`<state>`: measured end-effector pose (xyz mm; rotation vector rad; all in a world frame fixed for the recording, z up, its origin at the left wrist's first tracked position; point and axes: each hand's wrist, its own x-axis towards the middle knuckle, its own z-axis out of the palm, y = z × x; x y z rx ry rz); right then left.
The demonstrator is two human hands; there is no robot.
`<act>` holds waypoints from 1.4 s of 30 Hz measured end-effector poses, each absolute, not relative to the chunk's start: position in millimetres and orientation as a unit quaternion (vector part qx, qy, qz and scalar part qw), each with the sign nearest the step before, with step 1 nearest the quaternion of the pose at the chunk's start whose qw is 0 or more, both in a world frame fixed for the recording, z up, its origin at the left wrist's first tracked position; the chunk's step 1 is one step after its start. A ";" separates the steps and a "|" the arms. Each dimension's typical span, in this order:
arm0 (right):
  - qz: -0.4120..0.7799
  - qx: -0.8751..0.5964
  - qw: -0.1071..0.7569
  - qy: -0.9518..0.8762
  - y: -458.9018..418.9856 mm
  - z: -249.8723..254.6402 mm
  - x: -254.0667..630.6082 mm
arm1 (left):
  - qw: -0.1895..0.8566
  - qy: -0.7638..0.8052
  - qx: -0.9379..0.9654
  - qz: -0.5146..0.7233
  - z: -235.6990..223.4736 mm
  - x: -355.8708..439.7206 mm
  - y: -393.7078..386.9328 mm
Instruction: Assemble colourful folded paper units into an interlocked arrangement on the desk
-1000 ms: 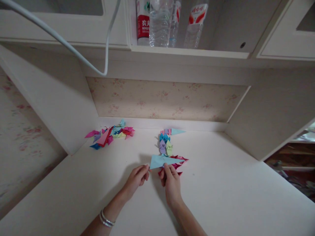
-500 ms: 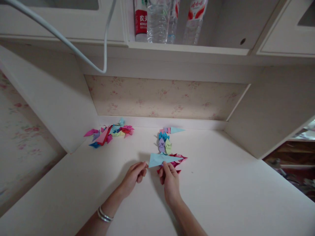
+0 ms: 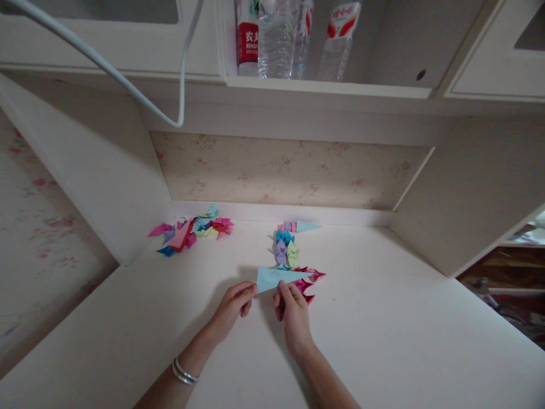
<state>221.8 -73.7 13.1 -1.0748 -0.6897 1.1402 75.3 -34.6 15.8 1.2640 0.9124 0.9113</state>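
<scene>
Above the desk, a light-blue folded paper plane [image 3: 270, 278] points to the right. My right hand [image 3: 295, 318] pinches its lower edge between thumb and fingers. At its lower left corner, the closed fingertips of my left hand [image 3: 233, 304] grip the paper. Just behind and to the right lie red and pink folded paper pieces [image 3: 315, 275], partly covered by the plane and my right hand. Farther back are a purple paper piece [image 3: 281, 252], a pale green one [image 3: 292, 254] and blue ones [image 3: 284, 236]. Another light-blue paper plane [image 3: 307, 226] rests near the back edge.
A pile of colourful folded paper [image 3: 191, 232] lies at the back left of the white desk [image 3: 383, 329]. Overhead, a shelf [image 3: 323, 87] holds several plastic bottles [image 3: 276, 45]. A white cable [image 3: 128, 88] hangs at upper left. Side panels flank the desk.
The paper plane has shifted slightly left, and its tip now reaches less far over the red pieces. My left fingertips have closed in on its corner. The view bobs slightly.
</scene>
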 end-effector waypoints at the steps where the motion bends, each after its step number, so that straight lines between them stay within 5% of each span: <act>1: 0.505 -0.474 0.654 -0.305 -73.4 13.1 221.9 | 0.608 0.406 0.557 0.395 15.3 76.2 -34.6; 8: 0.510 -0.477 0.644 -0.313 -76.2 17.8 218.6 | 0.460 0.469 0.620 0.429 6.8 80.2 -32.4; 16: 0.513 -0.474 0.642 -0.316 -74.4 13.8 220.0 | 0.408 0.458 0.657 0.439 10.1 81.9 -35.8; 42: 0.517 -0.489 0.632 -0.308 -71.1 11.5 218.0 | 0.493 0.485 0.589 0.418 16.3 78.2 -35.4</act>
